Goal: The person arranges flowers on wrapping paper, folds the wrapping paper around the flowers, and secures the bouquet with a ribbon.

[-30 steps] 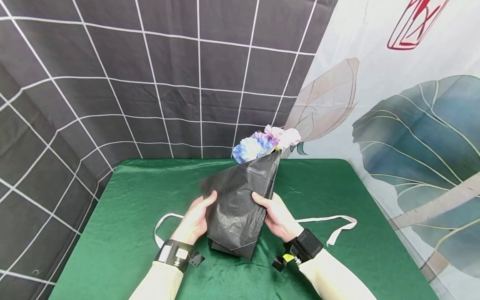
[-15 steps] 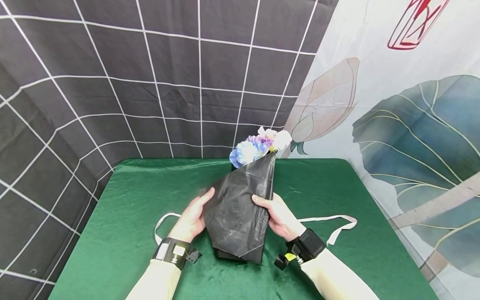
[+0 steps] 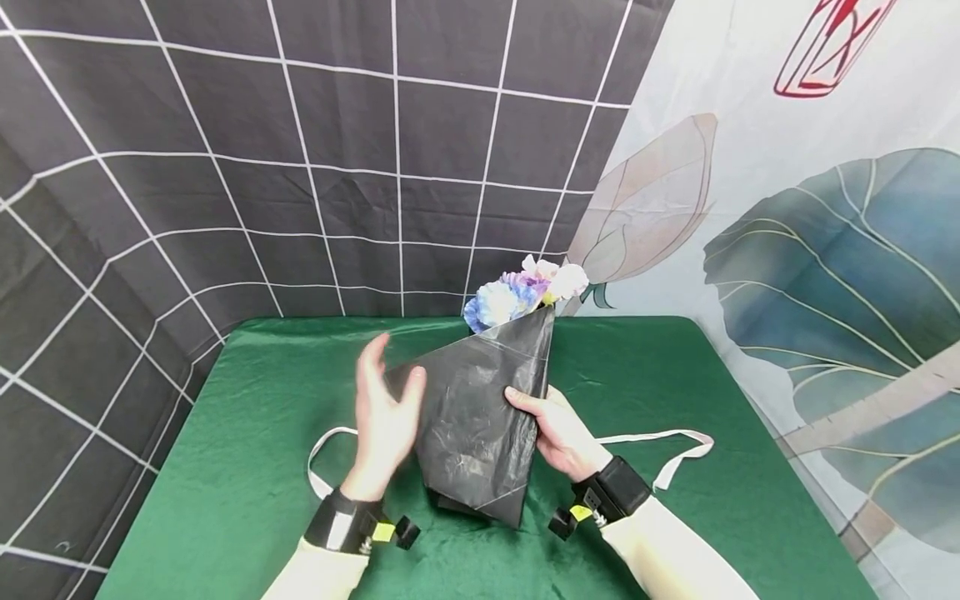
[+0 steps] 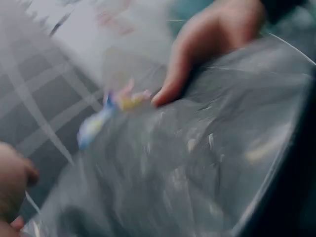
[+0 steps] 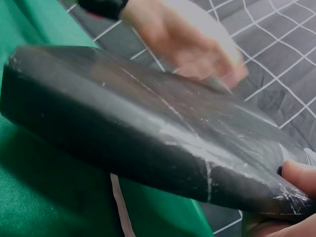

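Observation:
A bouquet in black wrapping paper [image 3: 472,421] is held tilted over the green tablecloth [image 3: 247,467], with blue, purple and white flowers [image 3: 521,292] showing at its far end. My right hand [image 3: 542,417] grips the wrap's right edge, thumb on top; that thumb [image 5: 300,177] shows in the right wrist view on the black wrap [image 5: 148,128]. My left hand [image 3: 392,377] stands at the wrap's left corner with fingers straight and raised, its thumb against the paper. The left wrist view is blurred: wrap [image 4: 197,163], flowers [image 4: 111,111], right hand [image 4: 202,49].
A white ribbon [image 3: 652,439] lies on the cloth under the bouquet, looping out on the left [image 3: 321,446] and trailing to the right. A dark grid-patterned backdrop [image 3: 300,167] and a leaf-print curtain [image 3: 787,250] close off the table's back and right sides.
My left hand let go of the wrap's left side and rose with fingers straightening. The bouquet has tipped slightly more upright, and the right hand keeps its grip.

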`<state>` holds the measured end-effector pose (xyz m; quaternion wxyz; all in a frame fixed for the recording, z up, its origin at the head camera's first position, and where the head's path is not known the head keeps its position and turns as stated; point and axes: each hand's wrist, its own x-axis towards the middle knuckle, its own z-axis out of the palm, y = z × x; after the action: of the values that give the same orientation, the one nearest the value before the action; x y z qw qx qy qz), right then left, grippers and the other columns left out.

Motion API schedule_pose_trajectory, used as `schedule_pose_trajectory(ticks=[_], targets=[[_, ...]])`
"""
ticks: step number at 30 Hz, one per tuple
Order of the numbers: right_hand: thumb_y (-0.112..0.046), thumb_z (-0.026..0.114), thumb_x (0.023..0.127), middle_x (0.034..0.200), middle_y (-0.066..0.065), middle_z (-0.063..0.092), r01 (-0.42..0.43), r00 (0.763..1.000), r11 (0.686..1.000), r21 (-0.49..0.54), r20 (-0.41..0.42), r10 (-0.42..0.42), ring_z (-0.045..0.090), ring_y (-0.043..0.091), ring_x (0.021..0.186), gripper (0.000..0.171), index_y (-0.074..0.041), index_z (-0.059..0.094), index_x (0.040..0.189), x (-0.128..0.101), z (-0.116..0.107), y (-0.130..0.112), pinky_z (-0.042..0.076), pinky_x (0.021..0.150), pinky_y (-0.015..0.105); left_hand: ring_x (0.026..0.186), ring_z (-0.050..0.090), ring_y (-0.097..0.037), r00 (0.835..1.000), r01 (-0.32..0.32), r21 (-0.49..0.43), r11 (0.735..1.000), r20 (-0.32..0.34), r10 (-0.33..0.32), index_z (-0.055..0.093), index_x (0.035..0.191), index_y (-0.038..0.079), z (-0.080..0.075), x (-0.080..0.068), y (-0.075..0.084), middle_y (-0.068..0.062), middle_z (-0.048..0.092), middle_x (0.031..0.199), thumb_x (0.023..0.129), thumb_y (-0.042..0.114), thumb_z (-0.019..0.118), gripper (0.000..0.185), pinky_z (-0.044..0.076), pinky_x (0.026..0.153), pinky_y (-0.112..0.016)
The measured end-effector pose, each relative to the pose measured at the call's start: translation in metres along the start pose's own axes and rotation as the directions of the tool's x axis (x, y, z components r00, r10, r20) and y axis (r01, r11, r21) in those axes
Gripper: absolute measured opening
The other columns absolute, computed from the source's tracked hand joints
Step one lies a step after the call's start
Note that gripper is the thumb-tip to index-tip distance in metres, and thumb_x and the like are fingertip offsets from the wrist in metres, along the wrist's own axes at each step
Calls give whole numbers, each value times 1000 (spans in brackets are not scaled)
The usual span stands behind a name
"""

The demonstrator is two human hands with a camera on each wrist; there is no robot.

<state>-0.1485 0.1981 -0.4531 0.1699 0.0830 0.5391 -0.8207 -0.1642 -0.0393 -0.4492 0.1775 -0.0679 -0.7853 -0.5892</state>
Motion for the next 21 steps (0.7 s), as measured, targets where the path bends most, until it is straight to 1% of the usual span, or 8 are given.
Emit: schedule_pose_trajectory(ticks=[2,4,6,8,10,13,17,21], targets=[[-11,57,102,99,0,74,4,1000,1000,5,-21,-4,74,14,89,18,-11,57,120,1,2,0,61,80,32,153,32,-31,967,-255,286,924,97,236,38,155,7,4,-6,11,-11,38,162,97,25,66,67,27,124,-51],[-11,57,103,98,-1,74,12,999,1000,18,-30,-11,74,13,89,18,-11,57,121,3,5,0,61,80,31,156,24,-32,895,-445,460,768,260,363,34,157,6,10,-14,16,-10,32,166,99,33,61,69,23,125,-53],[-11,56,103,99,-1,74,19,1000,999,30,-24,-19,73,13,90,20,-11,57,123,4,8,1,61,81,30,157,20,-31,844,-536,543,647,378,381,31,159,6,17,-21,17,-9,27,168,101,41,56,72,22,125,-55],[-11,55,103,101,-2,74,23,1000,999,41,-8,-23,73,12,92,22,-10,56,126,5,9,1,60,82,30,158,18,-31,840,-540,576,614,422,342,27,160,5,23,-26,14,-11,23,169,102,45,52,74,21,125,-57],[-11,55,104,103,-1,74,23,1000,999,44,0,-23,73,12,94,24,-9,55,127,4,11,2,60,83,30,158,16,-32,865,-487,576,657,421,272,23,161,6,28,-26,11,-12,21,169,102,48,51,78,20,125,-59],[-11,54,104,104,-1,74,17,1000,999,38,3,-17,74,14,95,24,-8,54,128,3,11,3,60,83,32,158,15,-31,908,-348,510,787,393,146,15,163,7,31,-23,6,-13,17,170,102,51,51,83,22,124,-60],[-12,55,104,104,0,74,18,1000,1000,23,16,-18,74,15,95,26,-8,53,129,2,11,2,61,83,33,155,25,-30,928,-136,311,941,371,11,11,164,11,28,-16,2,-12,20,169,101,51,56,87,31,121,-55],[-12,56,103,104,0,74,23,999,1000,16,29,-23,74,15,94,27,-8,53,130,1,11,0,61,83,33,150,37,-29,925,79,106,991,364,-113,16,163,14,24,-11,-1,-13,34,164,98,48,63,87,34,120,-52]])
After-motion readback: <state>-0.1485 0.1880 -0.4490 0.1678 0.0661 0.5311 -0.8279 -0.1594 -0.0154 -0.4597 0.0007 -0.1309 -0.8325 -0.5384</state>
